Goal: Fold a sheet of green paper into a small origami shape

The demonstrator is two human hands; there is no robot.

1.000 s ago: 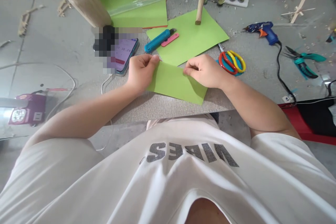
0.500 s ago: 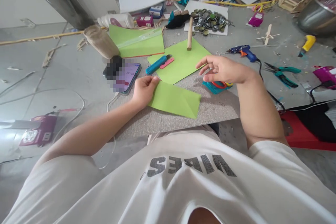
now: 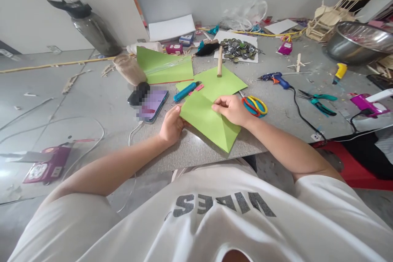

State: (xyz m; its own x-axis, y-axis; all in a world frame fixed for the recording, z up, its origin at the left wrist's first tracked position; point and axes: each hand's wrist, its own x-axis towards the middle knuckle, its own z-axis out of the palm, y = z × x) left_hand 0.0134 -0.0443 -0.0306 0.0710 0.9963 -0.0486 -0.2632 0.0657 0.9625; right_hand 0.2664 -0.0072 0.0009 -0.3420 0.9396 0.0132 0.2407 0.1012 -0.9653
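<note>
Head view: at frame centre, the green sheet (image 3: pixel 201 116), long axis running upper left to lower right, is held between both hands, its left edge gripped by the left hand (image 3: pixel 172 126), its upper right side pinched by the fingers (image 3: pixel 220 105) of the right hand (image 3: pixel 232 109).

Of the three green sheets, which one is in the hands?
The nearest sheet: left hand at its left edge, right hand at its right. Neither hand holds the middle sheet, partly under the stick, or the far sheet, bearing a clear strip.
</note>
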